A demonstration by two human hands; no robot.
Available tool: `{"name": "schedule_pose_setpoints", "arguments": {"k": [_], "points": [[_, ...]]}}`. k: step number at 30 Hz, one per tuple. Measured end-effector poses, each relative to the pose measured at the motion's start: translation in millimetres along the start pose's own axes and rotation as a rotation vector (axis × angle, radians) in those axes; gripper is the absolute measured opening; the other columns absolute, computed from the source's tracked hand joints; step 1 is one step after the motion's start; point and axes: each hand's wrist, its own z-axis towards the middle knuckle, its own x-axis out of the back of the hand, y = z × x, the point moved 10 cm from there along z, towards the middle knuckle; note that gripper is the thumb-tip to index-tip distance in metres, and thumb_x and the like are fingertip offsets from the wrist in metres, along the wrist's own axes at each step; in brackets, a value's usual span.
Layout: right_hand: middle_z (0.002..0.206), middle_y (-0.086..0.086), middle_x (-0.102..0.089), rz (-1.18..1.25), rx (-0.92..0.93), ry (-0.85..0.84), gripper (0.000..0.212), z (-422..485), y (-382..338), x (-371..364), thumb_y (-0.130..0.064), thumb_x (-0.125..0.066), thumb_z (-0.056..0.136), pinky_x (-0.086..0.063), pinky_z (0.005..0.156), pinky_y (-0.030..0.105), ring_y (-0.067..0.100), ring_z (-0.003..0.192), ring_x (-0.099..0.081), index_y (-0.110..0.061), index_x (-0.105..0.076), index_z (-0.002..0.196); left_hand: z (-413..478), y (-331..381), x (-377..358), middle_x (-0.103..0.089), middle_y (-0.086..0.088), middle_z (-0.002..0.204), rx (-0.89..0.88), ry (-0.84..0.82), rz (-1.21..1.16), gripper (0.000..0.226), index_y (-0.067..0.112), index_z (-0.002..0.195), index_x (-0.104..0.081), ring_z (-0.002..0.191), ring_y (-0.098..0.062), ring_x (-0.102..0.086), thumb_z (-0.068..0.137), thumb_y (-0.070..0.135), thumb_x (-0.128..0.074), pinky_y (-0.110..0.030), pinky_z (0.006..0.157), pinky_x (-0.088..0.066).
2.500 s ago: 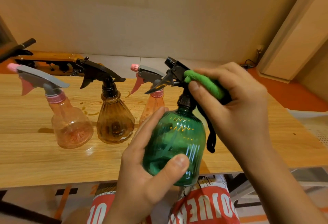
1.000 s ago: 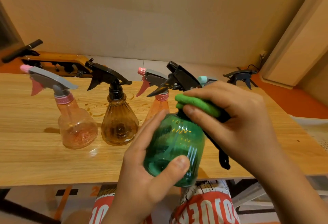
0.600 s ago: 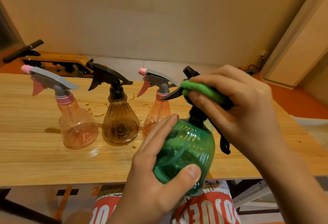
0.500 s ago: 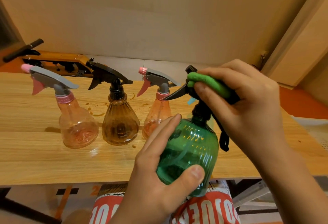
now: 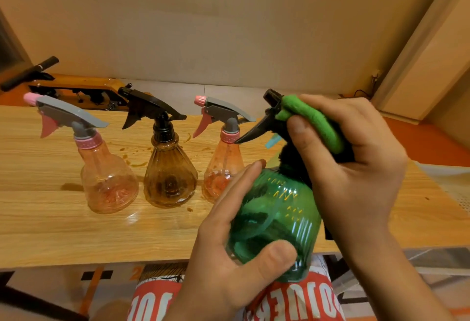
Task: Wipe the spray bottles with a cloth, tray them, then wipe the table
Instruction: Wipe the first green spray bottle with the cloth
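Note:
My left hand (image 5: 229,257) grips the round body of a green spray bottle (image 5: 277,216), held over the near edge of the wooden table (image 5: 50,224). My right hand (image 5: 353,168) pinches a green cloth (image 5: 312,119) round the bottle's black trigger head (image 5: 269,114). Three more bottles stand in a row on the table: a pink one with a grey head (image 5: 106,178) at left, an amber one with a black head (image 5: 169,178) in the middle, and another pink one (image 5: 220,165) partly behind my left fingers.
Brown droplets and a wet patch (image 5: 137,160) lie on the table around the standing bottles. A wooden piece with black fittings (image 5: 76,89) sits beyond the far edge. A door frame (image 5: 419,66) rises at right. No tray is in view.
The cloth went down to the bottle's neck and came back up onto the trigger head. The green bottle shifted a little to the right and tilted in my left hand.

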Motion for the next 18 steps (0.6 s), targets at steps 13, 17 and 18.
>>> {"name": "schedule_pose_setpoints", "arguments": {"k": [13,17,18], "points": [[0.110,0.001,-0.066,0.216,-0.041,0.108,0.025,-4,19,15,-0.016,-0.065,0.097,-0.046,0.086,0.025,0.011,0.096,-0.064,-0.005,-0.065,0.120,8,-28,-19,-0.059,-0.011,0.145,0.141,-0.099,-0.392,0.088,0.033,0.145,-0.054,0.133,-0.036,-0.058,0.068,0.038,-0.093,-0.050,0.103,-0.053],[0.106,0.000,-0.067,0.221,-0.056,0.061,0.023,-8,24,10,-0.014,-0.067,0.096,-0.046,0.084,0.022,0.010,0.095,-0.064,-0.006,-0.066,0.118,9,-23,-23,-0.062,0.001,0.143,0.104,-0.086,-0.381,0.082,0.040,0.142,-0.057,0.130,-0.030,-0.061,0.067,0.032,-0.090,-0.039,0.098,-0.056],[0.105,0.000,-0.067,0.223,-0.063,0.039,0.022,-9,25,8,-0.014,-0.067,0.096,-0.046,0.084,0.021,0.008,0.095,-0.064,-0.007,-0.067,0.117,8,-23,-23,-0.063,0.001,0.141,0.093,-0.081,-0.366,0.079,0.041,0.141,-0.058,0.129,-0.030,-0.062,0.069,0.024,-0.084,-0.038,0.097,-0.056]]}}
